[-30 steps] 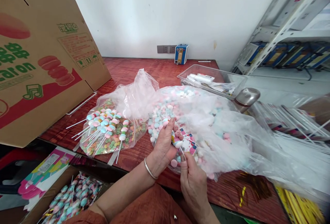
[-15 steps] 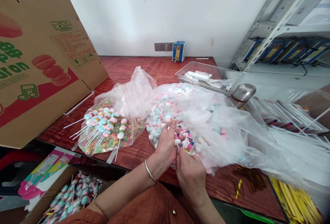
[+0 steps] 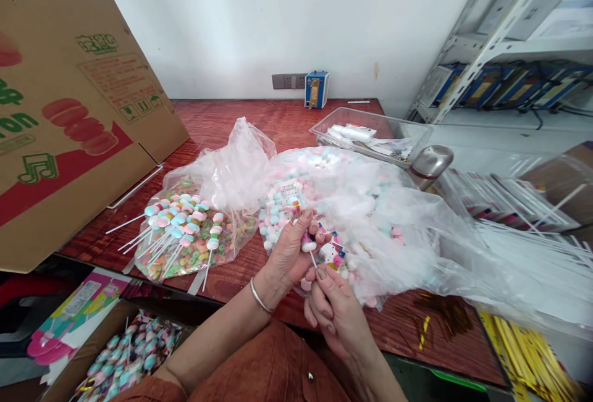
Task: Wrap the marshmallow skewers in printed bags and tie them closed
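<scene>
My left hand (image 3: 288, 255) is closed around a marshmallow candy skewer (image 3: 308, 244), which seems to sit inside a small printed wrapper (image 3: 291, 191) reaching beyond my thumb. Below the candy, the white stick (image 3: 313, 259) is pinched between the thumb and fingers of my right hand (image 3: 334, 310). Printed wrappers (image 3: 334, 252) lie just right of my left fingers, on a large clear bag of pastel marshmallows (image 3: 273, 215). To the left, several finished-looking candy skewers (image 3: 180, 219) rest on a clear bag of coloured candy rings (image 3: 231, 246).
A big cardboard box (image 3: 92, 142) stands at left. Behind the bags are a clear plastic tray (image 3: 412, 136) and a metal flask (image 3: 430, 164). White sticks (image 3: 519, 260) lie right, beside yellow strips (image 3: 528, 359). A box of wrapped skewers (image 3: 130, 352) sits below the table's left edge.
The candy has shifted up through my left hand, and the wrapper's printed end now shows beyond the thumb. My right hand has turned, its fingers showing on the stick. The view has shifted slightly.
</scene>
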`<move>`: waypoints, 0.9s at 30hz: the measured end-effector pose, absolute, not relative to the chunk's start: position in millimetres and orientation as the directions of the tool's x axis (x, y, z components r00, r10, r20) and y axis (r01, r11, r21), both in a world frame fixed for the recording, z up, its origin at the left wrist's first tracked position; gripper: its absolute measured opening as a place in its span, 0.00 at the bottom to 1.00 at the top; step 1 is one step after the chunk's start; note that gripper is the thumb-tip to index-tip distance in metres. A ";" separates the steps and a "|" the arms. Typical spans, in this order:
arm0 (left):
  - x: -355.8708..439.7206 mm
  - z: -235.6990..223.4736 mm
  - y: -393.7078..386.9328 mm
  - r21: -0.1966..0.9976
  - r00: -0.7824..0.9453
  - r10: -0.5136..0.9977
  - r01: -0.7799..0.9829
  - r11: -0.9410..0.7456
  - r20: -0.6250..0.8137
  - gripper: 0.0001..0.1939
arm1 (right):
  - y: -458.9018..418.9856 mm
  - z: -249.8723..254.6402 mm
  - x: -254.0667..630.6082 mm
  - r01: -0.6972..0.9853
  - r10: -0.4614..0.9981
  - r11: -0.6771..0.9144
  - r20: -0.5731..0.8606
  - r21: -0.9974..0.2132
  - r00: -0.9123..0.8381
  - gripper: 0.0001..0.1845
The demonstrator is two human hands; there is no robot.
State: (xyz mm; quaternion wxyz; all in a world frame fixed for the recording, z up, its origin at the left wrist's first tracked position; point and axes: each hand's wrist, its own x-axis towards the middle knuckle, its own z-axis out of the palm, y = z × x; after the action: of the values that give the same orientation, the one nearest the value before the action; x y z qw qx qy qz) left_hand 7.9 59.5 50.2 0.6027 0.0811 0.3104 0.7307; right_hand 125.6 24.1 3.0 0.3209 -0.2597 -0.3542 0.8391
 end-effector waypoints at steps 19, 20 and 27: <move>2.2 62.1 71.8 0.482 -0.340 0.867 -0.866 -0.138 -0.364 0.09 | 35.4 -1.9 133.4 0.459 0.780 0.624 0.541 -0.632 -0.315 0.12; 6.7 61.5 71.0 0.484 -0.348 0.858 -0.864 -0.137 -0.378 0.09 | 36.4 -2.2 133.5 0.502 0.743 0.660 0.584 -0.559 -0.326 0.12; 9.1 54.1 60.9 0.484 -0.230 0.906 -0.875 -0.033 -0.355 0.17 | 31.1 3.1 132.8 0.086 0.913 0.128 0.083 -0.988 -0.399 0.17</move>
State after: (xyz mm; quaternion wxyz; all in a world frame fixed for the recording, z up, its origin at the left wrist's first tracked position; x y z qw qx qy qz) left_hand 9.1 60.9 54.1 0.6199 0.0251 0.3151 0.7182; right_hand 132.8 31.1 3.1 0.3868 -0.3881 -0.6436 0.5343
